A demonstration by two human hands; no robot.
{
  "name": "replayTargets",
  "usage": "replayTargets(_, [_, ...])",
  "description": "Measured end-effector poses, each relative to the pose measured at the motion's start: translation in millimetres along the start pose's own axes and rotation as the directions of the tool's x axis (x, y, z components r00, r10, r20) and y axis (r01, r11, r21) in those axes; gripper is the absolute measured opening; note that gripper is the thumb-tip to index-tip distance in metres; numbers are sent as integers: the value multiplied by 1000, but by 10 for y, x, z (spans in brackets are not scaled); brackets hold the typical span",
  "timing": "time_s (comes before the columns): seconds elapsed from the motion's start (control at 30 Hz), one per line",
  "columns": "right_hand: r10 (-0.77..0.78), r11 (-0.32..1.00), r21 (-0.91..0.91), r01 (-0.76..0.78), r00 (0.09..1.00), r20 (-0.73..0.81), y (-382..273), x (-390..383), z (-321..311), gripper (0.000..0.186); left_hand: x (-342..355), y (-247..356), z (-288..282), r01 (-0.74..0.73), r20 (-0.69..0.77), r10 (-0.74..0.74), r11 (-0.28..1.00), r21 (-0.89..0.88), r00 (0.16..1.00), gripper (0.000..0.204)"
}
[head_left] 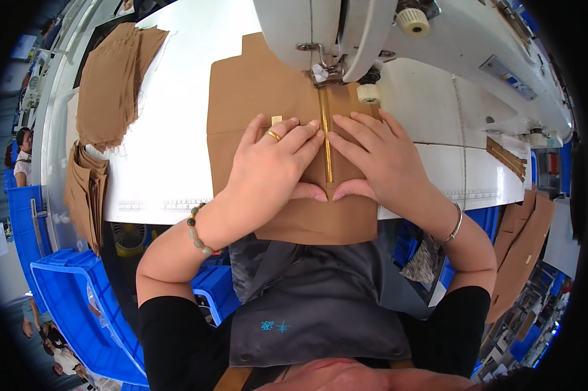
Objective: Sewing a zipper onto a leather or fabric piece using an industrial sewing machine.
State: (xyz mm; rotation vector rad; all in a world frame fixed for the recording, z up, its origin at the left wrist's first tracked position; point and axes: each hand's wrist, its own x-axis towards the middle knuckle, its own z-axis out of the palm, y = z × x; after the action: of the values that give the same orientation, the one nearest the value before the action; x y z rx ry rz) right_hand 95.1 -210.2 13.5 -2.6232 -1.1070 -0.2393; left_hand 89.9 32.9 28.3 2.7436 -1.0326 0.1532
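Note:
A brown fabric panel (242, 91) lies on the white sewing table, its near edge hanging over the front. Down it runs a brass-toothed zipper (328, 156), its far end beneath the needle area of a white sewing machine (294, 32). My left hand (274, 159) rests flat on the cloth left of the zipper, fingertips near the teeth. On the other side my right hand (382, 153) presses the fabric with fingers spread. Both thumbs point inward, almost meeting below the zipper's near end. A small pale tab (277, 120) shows by my left fingers.
Stacked brown fabric pieces (108, 91) lie at the table's far left, with more folded pieces (85, 189) hanging off the edge. Blue bins (79, 313) stand at lower left. Short zipper strips (506, 158) lie at right, above hanging brown panels (518, 254). Other people are at the far left.

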Motion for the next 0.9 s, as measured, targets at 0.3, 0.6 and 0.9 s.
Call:
replayTargets(0.3, [10, 999, -53, -12, 999, -35, 216, 235, 64, 77, 243, -241, 53, 17, -10, -17, 999, 29, 1000, 85])
replayTargets(0.6, [42, 998, -40, -43, 999, -20, 350, 338, 106, 77, 420, -366, 53, 3, -74, 1, 999, 51, 997, 77])
replayTargets(0.9, [-46, 992, 114, 55, 995, -87, 235, 217, 77, 49, 249, -267, 122, 11, -95, -8, 999, 39, 995, 68])
